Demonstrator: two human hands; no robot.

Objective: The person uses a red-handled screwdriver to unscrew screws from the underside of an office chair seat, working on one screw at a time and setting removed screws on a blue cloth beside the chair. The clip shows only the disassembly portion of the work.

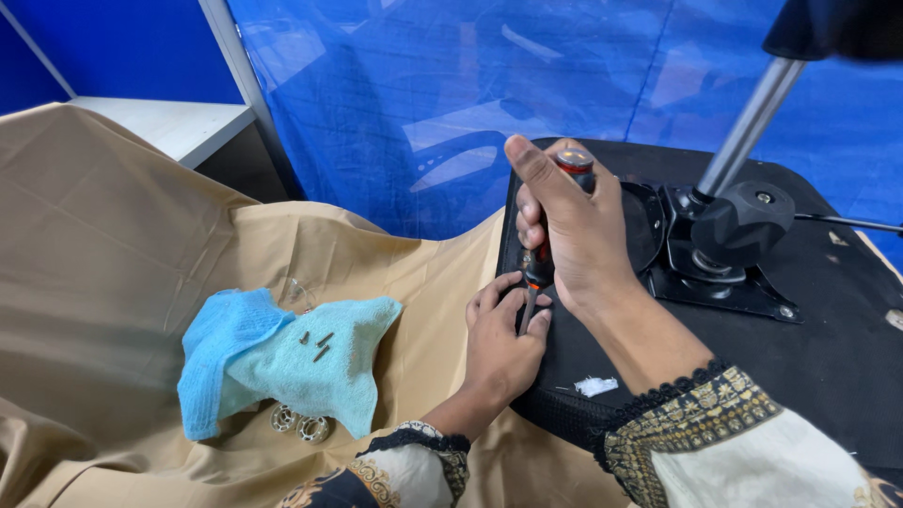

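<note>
My right hand (574,235) grips a screwdriver (550,235) with a red and black handle, held upright with its shaft pointing down onto the black underside of an upturned chair seat (828,320). My left hand (503,334) rests at the seat's left edge, its fingertips pinched around the lower end of the screwdriver shaft. The spot under the tip is hidden by my fingers.
A black metal mounting plate with a knob (738,230) and a chrome column (748,122) sits on the seat to the right. A light blue cloth (282,362) with three dark screws (316,345) lies on the tan sheet (113,254); metal rings (301,423) peek out below it. Blue tarp behind.
</note>
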